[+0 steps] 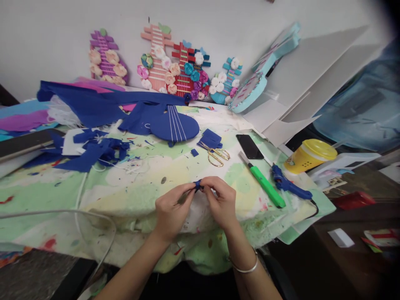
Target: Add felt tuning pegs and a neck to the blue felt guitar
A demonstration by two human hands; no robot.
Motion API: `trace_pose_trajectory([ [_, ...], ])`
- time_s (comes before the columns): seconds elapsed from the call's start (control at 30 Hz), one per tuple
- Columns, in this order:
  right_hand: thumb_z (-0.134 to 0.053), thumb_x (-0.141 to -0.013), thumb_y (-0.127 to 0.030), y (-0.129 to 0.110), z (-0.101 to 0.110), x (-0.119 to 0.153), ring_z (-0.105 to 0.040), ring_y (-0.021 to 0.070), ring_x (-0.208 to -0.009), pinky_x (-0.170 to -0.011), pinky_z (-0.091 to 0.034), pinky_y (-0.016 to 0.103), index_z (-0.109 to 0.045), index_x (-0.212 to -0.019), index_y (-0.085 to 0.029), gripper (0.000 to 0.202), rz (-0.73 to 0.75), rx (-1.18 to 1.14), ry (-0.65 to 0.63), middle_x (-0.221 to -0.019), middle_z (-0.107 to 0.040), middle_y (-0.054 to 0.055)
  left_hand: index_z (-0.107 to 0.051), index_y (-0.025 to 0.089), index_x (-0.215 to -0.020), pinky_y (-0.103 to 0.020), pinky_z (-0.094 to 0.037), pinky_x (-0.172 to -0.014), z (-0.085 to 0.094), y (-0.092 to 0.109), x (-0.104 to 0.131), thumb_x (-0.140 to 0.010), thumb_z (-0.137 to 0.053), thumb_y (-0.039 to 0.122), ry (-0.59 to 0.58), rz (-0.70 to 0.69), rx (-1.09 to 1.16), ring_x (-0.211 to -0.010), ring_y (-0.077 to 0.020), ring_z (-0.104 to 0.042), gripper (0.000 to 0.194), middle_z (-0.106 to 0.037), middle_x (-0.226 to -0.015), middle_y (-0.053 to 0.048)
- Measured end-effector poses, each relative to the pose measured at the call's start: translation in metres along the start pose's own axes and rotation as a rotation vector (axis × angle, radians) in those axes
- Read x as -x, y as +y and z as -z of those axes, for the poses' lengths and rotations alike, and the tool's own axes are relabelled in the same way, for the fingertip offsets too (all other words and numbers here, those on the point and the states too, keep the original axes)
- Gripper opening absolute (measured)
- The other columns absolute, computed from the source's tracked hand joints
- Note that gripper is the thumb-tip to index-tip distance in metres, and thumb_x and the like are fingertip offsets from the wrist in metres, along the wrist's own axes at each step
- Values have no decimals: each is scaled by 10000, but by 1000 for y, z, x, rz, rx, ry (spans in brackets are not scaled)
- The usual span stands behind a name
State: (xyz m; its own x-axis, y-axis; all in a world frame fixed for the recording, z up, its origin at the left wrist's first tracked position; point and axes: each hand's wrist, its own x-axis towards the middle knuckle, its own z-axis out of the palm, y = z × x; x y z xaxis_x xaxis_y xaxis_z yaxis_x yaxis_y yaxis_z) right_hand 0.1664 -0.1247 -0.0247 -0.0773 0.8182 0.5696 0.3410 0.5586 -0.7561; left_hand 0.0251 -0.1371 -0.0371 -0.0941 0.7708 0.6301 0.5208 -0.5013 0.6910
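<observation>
Beyond the hands, gold-handled scissors (213, 151) lay with their blades over a stack of dark blue squares (212, 135), a smaller blue square (194, 153) just beside them on the paint-stained cloth (121, 185). Farther beyond was a blue lute-shaped piece (189, 126) with white strings, and past it decorated lutes (156, 62) leaned along the wall. To the right of the grip were a green-handled knife (267, 186), a black phone (250, 146), a blue glue gun (289, 184) and, farther out, a yellow cup (308, 156). Blue scraps (90, 154) were heaped well off to the left and beyond; a pale cord (62, 212) looped over the cloth to the left.

The small dark blue piece (197, 183) was right between the two sets of fingertips, at the far end of both hands. The left hand (173, 206) pinched it from the left with thumb and fingers; the right hand (220, 200) pinched it from the right, its fingers bent. The fingers hid much of the piece, so its full shape could not be told.
</observation>
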Motion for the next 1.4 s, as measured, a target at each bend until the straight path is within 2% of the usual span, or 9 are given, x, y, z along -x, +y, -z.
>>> trace_pose_trajectory([
  [0.23,-487,-867,-126,0,4,-19,-623,171,-828,-765,-502,314,-663,-873,-227,203,63,25,-9,-860,-675,49,-709,190,-892,-262,-568,-754,1,-3,-24,-799,-624,162,5,-190,-38,-765,-164,-711,129,-752,-859,-30],
  [0.33,-494,-864,-138,5,4,-30,-625,166,-807,-758,-502,306,-657,-854,-216,182,73,43,7,-840,-678,43,-712,193,-879,-272,-569,-763,0,-6,-37,-801,-618,177,-17,-161,5,-762,-168,-712,123,-752,-862,-28],
  [0.43,-517,-843,-148,12,2,-35,-631,158,-758,-719,-511,287,-652,-842,-214,150,16,38,13,-808,-679,29,-712,190,-854,-270,-575,-752,0,-8,-44,-800,-609,186,-83,-69,79,-741,-162,-710,116,-749,-840,-20],
  [0.57,-529,-830,-159,17,0,-33,-643,156,-737,-708,-523,283,-668,-817,-217,151,-32,9,-2,-809,-696,24,-718,190,-820,-278,-581,-736,2,-10,-44,-788,-610,187,-104,-34,85,-722,-165,-707,113,-750,-815,-22],
  [0.97,-544,-839,-171,18,-2,-30,-669,171,-770,-742,-526,298,-702,-818,-227,169,37,84,-45,-822,-724,31,-726,213,-869,-266,-584,-692,9,-18,-38,-807,-582,152,-74,-307,-79,-723,-177,-718,169,-756,-825,-26],
  [1.2,-556,-838,-180,16,-2,-28,-678,172,-757,-738,-534,298,-709,-823,-234,163,39,107,-36,-825,-734,23,-731,233,-863,-295,-588,-732,9,-19,-38,-812,-578,163,-102,-247,-67,-737,-181,-717,176,-755,-834,-18],
  [1.4,-544,-836,-157,17,-2,-27,-689,185,-794,-764,-538,322,-727,-844,-251,206,87,108,-21,-836,-745,25,-724,229,-870,-286,-580,-731,9,-19,-39,-811,-568,147,-109,-266,-50,-750,-171,-711,186,-753,-832,-21],
])
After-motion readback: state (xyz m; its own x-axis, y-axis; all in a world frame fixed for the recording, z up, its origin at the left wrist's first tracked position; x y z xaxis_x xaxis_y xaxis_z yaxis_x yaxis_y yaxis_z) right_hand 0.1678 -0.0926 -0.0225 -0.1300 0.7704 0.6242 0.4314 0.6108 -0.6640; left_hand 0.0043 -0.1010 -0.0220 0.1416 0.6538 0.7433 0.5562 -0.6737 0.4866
